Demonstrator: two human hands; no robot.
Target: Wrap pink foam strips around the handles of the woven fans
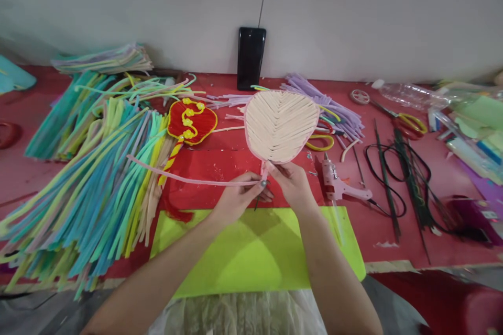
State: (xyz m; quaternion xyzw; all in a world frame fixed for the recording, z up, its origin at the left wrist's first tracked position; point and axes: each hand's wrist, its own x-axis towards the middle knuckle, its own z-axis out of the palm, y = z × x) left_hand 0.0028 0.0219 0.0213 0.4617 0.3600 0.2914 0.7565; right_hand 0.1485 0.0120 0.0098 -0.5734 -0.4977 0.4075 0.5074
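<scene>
The woven fan [280, 125] looked made of matt, cream fuzzy strips with a soft pink edging. The long pink strip [188, 178] had the same velvety, pipe-cleaner nap, as did the heaped coloured strips [90, 178]. The red table [220, 159] was dull and scuffed. The lime-green sheet [251, 251] looked smooth and matt, like foam. The glue gun [340, 186] was pale, slightly glossy plastic; the phone [251, 57] shone black.

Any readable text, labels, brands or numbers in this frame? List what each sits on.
None readable.
Purple packet at the table's right edge: a small white label, too blurred to read.
Phone against the wall: screen dark, no text.
Glue gun: no marking legible.
</scene>
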